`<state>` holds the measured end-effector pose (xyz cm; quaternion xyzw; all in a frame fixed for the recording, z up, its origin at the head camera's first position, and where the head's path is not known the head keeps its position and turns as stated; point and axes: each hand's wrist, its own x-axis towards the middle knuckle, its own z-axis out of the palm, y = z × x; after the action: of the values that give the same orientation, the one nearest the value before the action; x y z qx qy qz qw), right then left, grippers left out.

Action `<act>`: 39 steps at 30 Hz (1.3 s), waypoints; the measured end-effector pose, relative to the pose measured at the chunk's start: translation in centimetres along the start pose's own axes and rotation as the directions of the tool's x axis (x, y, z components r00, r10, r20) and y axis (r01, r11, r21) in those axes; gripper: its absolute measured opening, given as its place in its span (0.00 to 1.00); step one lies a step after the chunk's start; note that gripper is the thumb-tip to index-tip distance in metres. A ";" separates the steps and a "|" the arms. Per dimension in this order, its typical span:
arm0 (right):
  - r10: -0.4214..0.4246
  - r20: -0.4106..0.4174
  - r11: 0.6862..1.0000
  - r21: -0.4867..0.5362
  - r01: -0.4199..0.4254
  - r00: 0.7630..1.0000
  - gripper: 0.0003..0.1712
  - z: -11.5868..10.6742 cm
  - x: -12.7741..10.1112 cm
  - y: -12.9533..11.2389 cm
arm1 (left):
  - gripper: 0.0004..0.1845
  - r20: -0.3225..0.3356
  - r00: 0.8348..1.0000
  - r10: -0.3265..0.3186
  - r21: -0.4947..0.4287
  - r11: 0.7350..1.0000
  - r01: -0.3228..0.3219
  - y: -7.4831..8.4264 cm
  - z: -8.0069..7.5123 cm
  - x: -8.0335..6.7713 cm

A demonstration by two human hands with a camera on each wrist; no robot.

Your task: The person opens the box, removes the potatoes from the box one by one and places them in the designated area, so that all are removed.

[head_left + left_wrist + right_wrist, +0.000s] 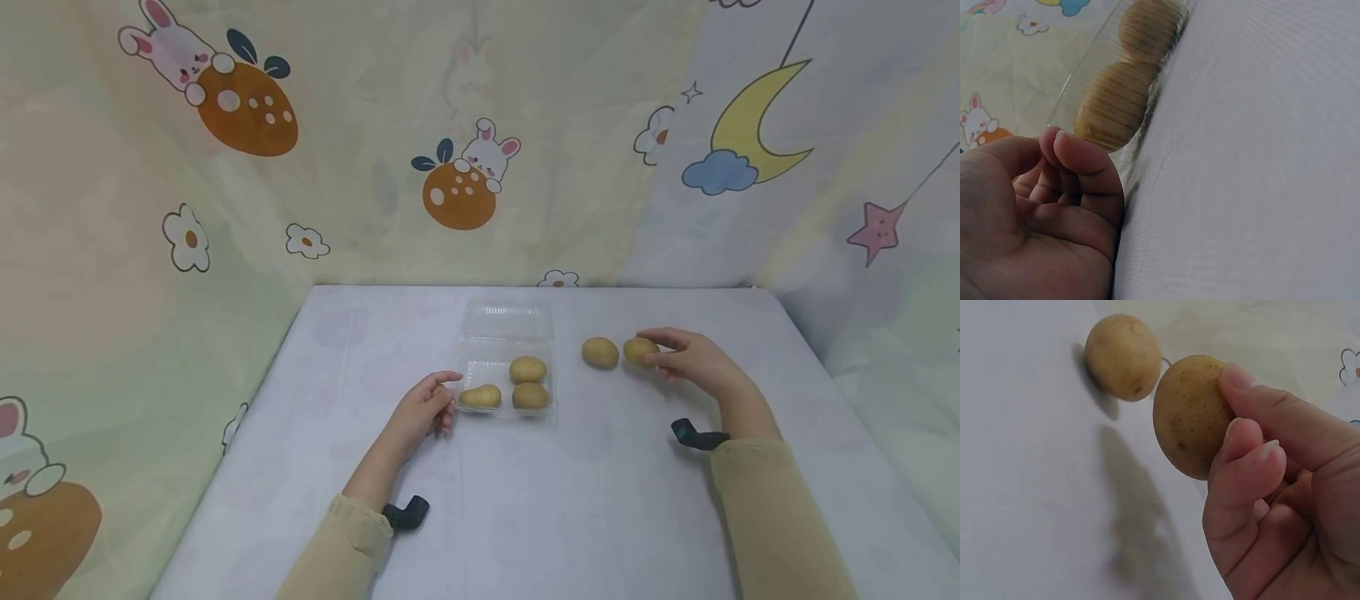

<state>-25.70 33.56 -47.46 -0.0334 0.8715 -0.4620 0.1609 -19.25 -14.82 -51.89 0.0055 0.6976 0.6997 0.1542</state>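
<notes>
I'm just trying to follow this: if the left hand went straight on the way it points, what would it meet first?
Most likely the clear plastic box: its left edge lies just beside the left hand, though whether they touch is unclear.

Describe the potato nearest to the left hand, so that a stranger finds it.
On the white table lies an open clear container. The potato sits in its front left corner, beside the left hand. Its narrower left end distinguishes it from two rounder potatoes alongside.

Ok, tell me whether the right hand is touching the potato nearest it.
Touching: the right wrist view shows the right hand pinching the potato between thumb and fingers.
</notes>
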 end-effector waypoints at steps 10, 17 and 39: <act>0.008 -0.017 1.000 0.002 -0.008 1.000 0.40 0.4 0.5 2.0 | 0.16 0.009 1.000 -0.012 -0.005 1.000 0.012 -0.1 -0.1 0.1; 0.063 -0.043 0.998 -0.007 -0.064 0.997 0.42 0.9 0.8 2.3 | 0.16 0.010 1.000 -0.013 -0.004 1.000 0.013 0.0 -0.1 0.1; 0.010 0.014 1.000 -0.023 -0.009 1.000 0.41 1.7 1.0 2.3 | 0.16 0.001 1.000 -0.015 -0.004 1.000 0.015 -0.1 -0.1 0.1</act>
<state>-25.93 33.35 -50.47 -0.0344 0.8757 -0.4510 0.1689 -19.36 -14.91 -52.00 0.0005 0.6961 0.6999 0.1598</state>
